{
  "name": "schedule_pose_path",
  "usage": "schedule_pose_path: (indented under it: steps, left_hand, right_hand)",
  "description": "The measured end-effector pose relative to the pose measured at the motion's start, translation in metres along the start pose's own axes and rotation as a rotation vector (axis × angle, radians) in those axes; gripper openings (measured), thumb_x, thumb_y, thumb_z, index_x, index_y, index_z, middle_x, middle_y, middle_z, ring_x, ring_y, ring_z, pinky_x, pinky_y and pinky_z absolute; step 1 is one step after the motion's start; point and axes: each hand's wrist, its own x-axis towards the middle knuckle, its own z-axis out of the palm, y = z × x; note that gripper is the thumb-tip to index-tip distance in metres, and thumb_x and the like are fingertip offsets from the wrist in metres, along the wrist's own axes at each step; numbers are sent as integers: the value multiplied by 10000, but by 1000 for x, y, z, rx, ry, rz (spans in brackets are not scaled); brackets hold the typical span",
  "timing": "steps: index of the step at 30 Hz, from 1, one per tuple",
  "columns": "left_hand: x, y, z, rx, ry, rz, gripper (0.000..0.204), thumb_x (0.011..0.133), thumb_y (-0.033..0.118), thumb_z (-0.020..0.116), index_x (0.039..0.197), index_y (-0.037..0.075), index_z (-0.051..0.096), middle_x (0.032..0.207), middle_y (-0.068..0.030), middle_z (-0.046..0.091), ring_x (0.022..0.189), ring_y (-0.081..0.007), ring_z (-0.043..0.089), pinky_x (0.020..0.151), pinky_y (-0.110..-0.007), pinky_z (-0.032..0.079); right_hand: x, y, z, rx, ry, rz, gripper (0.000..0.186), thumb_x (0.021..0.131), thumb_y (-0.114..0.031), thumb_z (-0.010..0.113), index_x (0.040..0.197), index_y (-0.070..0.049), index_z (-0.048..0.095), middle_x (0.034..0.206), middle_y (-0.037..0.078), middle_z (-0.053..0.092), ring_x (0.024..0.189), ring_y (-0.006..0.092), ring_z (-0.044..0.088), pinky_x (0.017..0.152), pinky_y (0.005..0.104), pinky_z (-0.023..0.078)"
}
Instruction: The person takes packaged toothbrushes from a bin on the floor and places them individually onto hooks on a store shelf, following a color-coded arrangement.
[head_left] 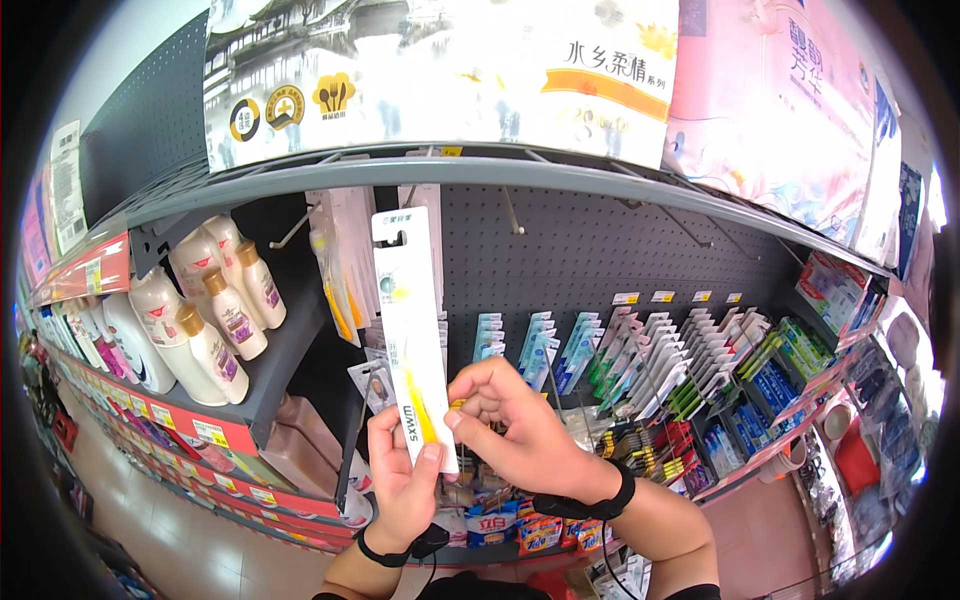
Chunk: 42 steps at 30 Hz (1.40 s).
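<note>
An upright white toothbrush package [408, 310] with a yellow design and a hanging slot fills the middle of the view. My left hand [405, 490] grips its lower end, thumb across the front. My right hand [515, 440] is closed at the package's lower right edge, with curled fingers and thumb against it. Just behind, similar long packages [335, 260] hang on hooks. Bare metal hooks [515, 225] stick out from the dark pegboard [600, 250] beside them.
A grey shelf edge [480, 175] with large white and pink packs runs overhead. Lotion bottles [205, 360] stand on the left shelf. Rows of hanging toothbrush packs [660, 360] fill the right side, above bagged goods [540, 535]. A tiled floor [200, 550] shows low at left.
</note>
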Motion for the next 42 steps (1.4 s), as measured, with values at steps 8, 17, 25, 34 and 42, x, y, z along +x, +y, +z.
schedule_pose_path:
  steps: [8, 17, 25, 34, 42]
  left_hand:
    - [4, 13, 2, 92, 48, 225, 511, 985, 107, 627, 1388, 3, 330, 1302, -148, 555, 1178, -170, 558, 1029, -353, 455]
    - [-48, -11, -30, 78, -263, -69, 374, 960, 19, 630, 1280, 10, 438, 1208, -120, 601, 1099, -158, 597, 993, -355, 473]
    - [-76, -35, -25, 591, -669, -307, 302, 932, 236, 759, 1103, 44, 601, 925, -129, 688, 841, -297, 722, 723, -373, 551]
    - [-117, -113, 2, 718, -1031, -356, 369, 963, 343, 691, 1171, 62, 572, 988, -170, 639, 789, -381, 671, 630, -430, 524]
    - [-159, -185, 48, 720, -1220, -585, 310, 941, 272, 700, 1159, 69, 619, 1025, -161, 675, 946, -363, 669, 775, -410, 523]
  right_hand:
    - [7, -17, 10, -109, -6, -81, 273, 987, -31, 651, 1240, 33, 569, 1071, 79, 694, 900, 98, 668, 803, 265, 539]
    - [-56, 2, 1, -302, -66, -65, 204, 951, -71, 704, 1140, -13, 650, 933, 112, 700, 832, 181, 726, 721, 307, 571]
    - [-170, 44, -12, -363, 74, 195, 299, 941, -75, 715, 1226, -8, 654, 1032, 119, 737, 912, 180, 740, 770, 299, 573]
    - [-302, 100, 0, 36, 569, 629, 285, 1016, -96, 641, 1280, 10, 613, 1108, 26, 680, 1002, 83, 625, 857, 271, 524]
    - [-377, 114, -11, 226, 1083, 494, 256, 993, -125, 690, 1217, -19, 628, 1034, -1, 711, 898, 62, 646, 787, 243, 529]
